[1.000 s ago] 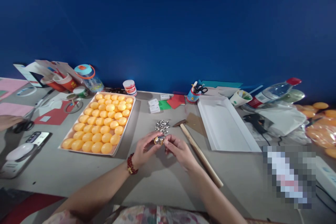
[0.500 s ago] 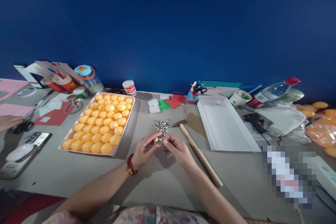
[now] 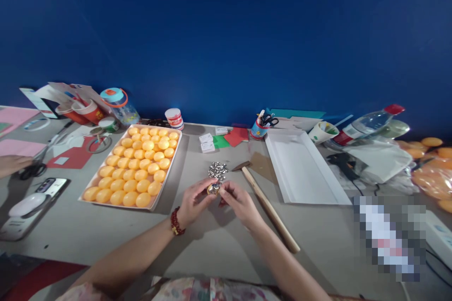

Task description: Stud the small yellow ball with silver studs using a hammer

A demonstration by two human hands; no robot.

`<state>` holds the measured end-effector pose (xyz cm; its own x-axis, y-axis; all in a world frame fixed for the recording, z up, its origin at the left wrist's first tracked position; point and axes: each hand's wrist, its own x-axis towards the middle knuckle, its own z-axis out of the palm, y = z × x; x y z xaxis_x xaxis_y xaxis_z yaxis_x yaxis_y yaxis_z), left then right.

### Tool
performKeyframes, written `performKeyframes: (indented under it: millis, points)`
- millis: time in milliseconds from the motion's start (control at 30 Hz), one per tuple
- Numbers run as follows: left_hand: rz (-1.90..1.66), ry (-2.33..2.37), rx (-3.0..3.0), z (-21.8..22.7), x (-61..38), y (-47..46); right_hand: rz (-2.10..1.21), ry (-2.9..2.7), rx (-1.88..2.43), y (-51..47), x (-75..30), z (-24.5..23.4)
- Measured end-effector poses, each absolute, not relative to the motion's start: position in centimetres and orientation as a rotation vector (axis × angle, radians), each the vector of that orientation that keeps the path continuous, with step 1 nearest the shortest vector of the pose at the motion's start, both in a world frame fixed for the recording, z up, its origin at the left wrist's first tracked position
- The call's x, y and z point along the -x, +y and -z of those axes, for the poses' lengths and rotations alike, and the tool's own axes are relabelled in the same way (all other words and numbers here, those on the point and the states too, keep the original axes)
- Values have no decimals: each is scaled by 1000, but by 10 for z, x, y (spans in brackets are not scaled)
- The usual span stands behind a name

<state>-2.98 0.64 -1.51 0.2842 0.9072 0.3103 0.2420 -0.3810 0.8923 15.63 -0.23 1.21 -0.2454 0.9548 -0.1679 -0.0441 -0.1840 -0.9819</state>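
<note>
My left hand (image 3: 192,201), with a red bead bracelet (image 3: 177,222) at the wrist, is closed round a small orange ball (image 3: 213,189) whose upper side is covered with shiny silver studs. Pinched fingers of my right hand (image 3: 240,202) touch the ball's right side; what they hold, if anything, is too small to tell. A small dark red thing (image 3: 222,202) shows under those fingers. Just beyond both hands lies a pile of small silver pieces (image 3: 218,170), like thumbtacks. A hammer (image 3: 270,211) with a wooden handle rests to the right.
On the left stands a shallow box (image 3: 151,204) of orange balls. A white tray (image 3: 303,169) lies on the right, near a glue gun (image 3: 342,164). Small white boxes (image 3: 207,146) and coloured paper (image 3: 236,136) lie ahead. Another person's hand (image 3: 14,165) is at the far left.
The studded ball has turned slightly in my left hand, and my right fingers have shifted a little against it. Everything else looks unchanged.
</note>
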Motion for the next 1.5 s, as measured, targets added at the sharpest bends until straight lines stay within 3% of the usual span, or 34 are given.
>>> performKeyframes:
  millis: [667,767,967,1033,1333,1500]
  points:
    - [-1190,913,-1561,17,25,7,-1485,-1217,1153,-2,-161,-17]
    - [-1217,837,-1463,17,24,9,-1256,-1349,1281,1,-181,-24]
    - [-1247,858,-1338,13,25,8,-321,-1959,1822,-1,-236,-19]
    - [-1235,849,-1295,14,24,8,-216,-2047,1910,-6,-246,-10]
    - [-1257,831,-1272,16,23,8,-212,-1886,1955,-11,-252,7]
    - [-1284,859,-1284,17,23,9,-628,-1740,1671,-25,-237,-11]
